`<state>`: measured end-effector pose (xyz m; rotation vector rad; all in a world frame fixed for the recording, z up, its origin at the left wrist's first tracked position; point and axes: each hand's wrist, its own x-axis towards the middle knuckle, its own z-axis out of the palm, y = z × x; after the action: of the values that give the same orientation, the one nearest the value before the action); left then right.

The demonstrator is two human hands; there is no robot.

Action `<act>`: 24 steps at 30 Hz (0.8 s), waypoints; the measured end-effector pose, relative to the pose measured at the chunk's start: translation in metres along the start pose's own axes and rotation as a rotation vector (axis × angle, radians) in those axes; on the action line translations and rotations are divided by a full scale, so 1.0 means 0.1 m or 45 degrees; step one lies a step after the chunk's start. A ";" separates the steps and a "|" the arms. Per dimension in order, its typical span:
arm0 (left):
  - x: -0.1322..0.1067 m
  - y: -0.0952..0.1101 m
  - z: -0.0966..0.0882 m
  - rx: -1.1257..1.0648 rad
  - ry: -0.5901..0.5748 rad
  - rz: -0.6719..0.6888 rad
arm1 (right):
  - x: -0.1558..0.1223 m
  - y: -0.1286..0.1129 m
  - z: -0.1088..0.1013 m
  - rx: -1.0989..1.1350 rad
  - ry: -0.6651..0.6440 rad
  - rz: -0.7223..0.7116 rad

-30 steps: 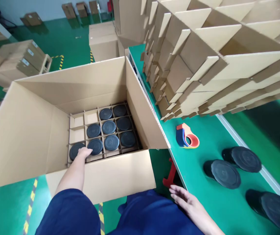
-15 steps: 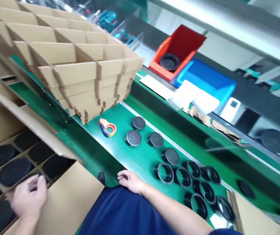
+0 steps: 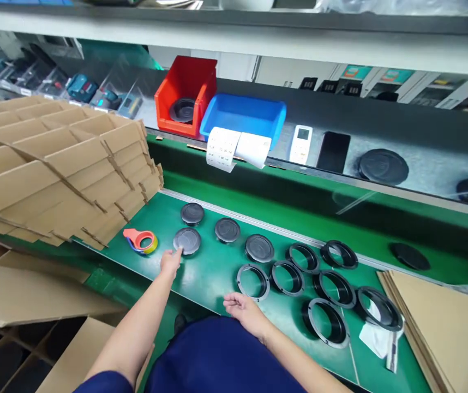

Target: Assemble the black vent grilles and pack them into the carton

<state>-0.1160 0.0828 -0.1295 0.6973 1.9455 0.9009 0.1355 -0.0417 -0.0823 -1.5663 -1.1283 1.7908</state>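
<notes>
Head view: looking forward and down along a green-topped bench (image 3: 213, 281), with both forearms reaching out over it.

Left hand: the left hand (image 3: 171, 262) is low on the mat, its fingers close together and partly open. The fingertips (image 3: 177, 251) touch the near edge of a black disc (image 3: 187, 241). I cannot tell whether they have a real grip on it.

Right hand: the right hand (image 3: 245, 309) is open and palm down at the bench's near edge, fingers loosely spread, holding nothing. The nearest thing to it is a black ring (image 3: 252, 282), a little way off.

Disc: it lies flat on the mat, just beside a tape dispenser (image 3: 139, 242).

Spacing: three other discs (image 3: 227, 230) stand nearby with bare mat between them, so each has room for fingers around its edge. More rings (image 3: 334, 289) lie in a loose cluster to the right.

Cardboard: a stack of slotted dividers (image 3: 54, 169) overhangs the bench on the left, a carton (image 3: 74, 355) sits below it, and flat sheets (image 3: 434, 327) lie at the right.

Beyond: a red bin (image 3: 185, 98) and a blue bin (image 3: 242, 117) sit past the bench's far edge.
</notes>
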 end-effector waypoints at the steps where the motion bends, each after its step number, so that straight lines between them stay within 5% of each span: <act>1: 0.06 0.06 0.10 -0.028 0.003 -0.046 | -0.03 0.03 -0.10 0.037 0.028 -0.009; 5: 0.16 0.21 0.34 -0.149 0.016 -0.148 | -0.09 0.09 -0.37 0.136 0.084 -0.033; 9: 0.05 0.19 0.32 -0.302 0.022 -0.058 | -0.03 0.08 -0.51 0.161 0.079 -0.048; 18: -1.05 0.13 -0.14 -0.578 -0.274 0.190 | 0.28 -0.40 -0.37 0.284 -0.126 -0.158; 21: -1.37 0.18 -0.22 -0.616 -0.426 0.213 | 0.27 -0.64 -0.22 0.392 -0.340 -0.264; 24: -1.50 0.20 -0.23 -0.543 -0.383 0.205 | 0.22 -0.77 -0.10 0.424 -0.514 -0.382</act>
<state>-0.0624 -0.0254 -0.0347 0.6941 1.3877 1.1888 0.1295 0.0195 -0.0303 -0.8202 -1.0965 2.0048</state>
